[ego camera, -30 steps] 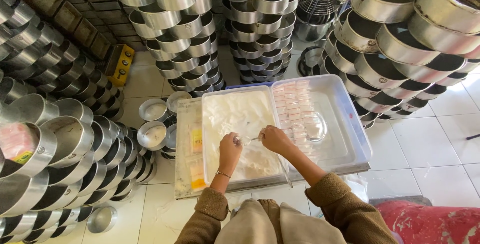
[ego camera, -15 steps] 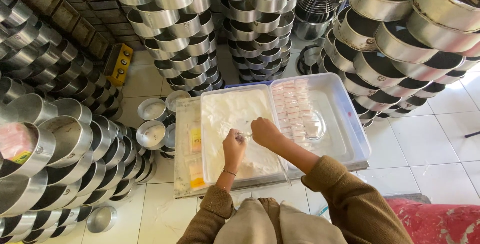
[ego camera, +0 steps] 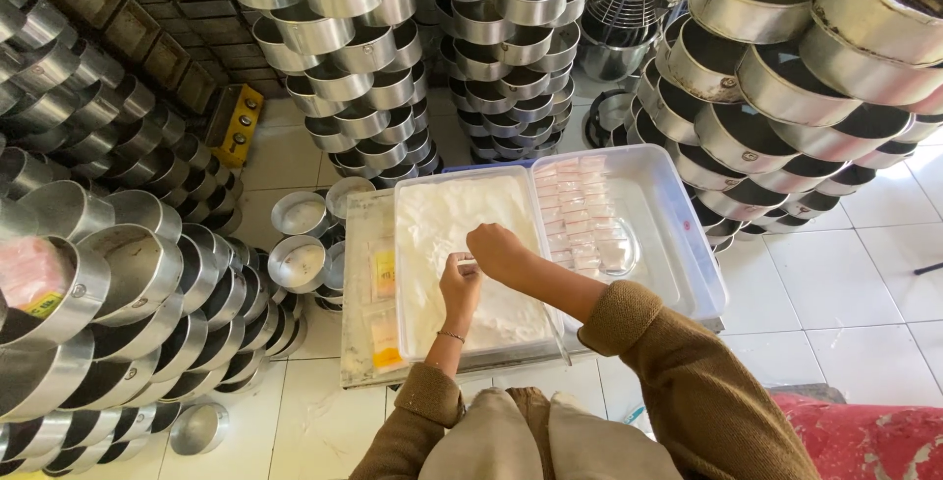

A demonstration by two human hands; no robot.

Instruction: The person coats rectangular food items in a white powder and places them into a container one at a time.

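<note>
A small clear packet (ego camera: 462, 262), barely visible between both hands, sits pinched over the white powder (ego camera: 462, 244) that fills a clear plastic tray (ego camera: 408, 274); the packet is too small and too covered to tell which way its long axis runs. The tray itself runs lengthwise away from the person, toward the stacked tins. The left hand (ego camera: 459, 283) reaches up from below with its grip closed on the packet's near end, fingers curled, a thin bracelet at the wrist. The right hand (ego camera: 498, 249) comes in from the right, its grip bunched shut over the same spot, knuckles up, touching the left fingertips; whether it holds the packet or only something at its mouth cannot be told. Both arms wear brown sleeves.

Just right of the powder tray, touching it, a second clear tray (ego camera: 688, 244) holds rows of filled pinkish packets (ego camera: 575, 215) laid flat and a clear round lid (ego camera: 621, 249) beside them. Left of the powder tray lie flat yellow-labelled sachets (ego camera: 385, 338) on a pale board (ego camera: 356, 342), which rests on the white tiled floor (ego camera: 864, 283). Small round tins (ego camera: 297, 262) stand by the board's left edge. Tall leaning stacks of round aluminium baking pans (ego camera: 354, 38) crowd the scene on the left, back and right.
</note>
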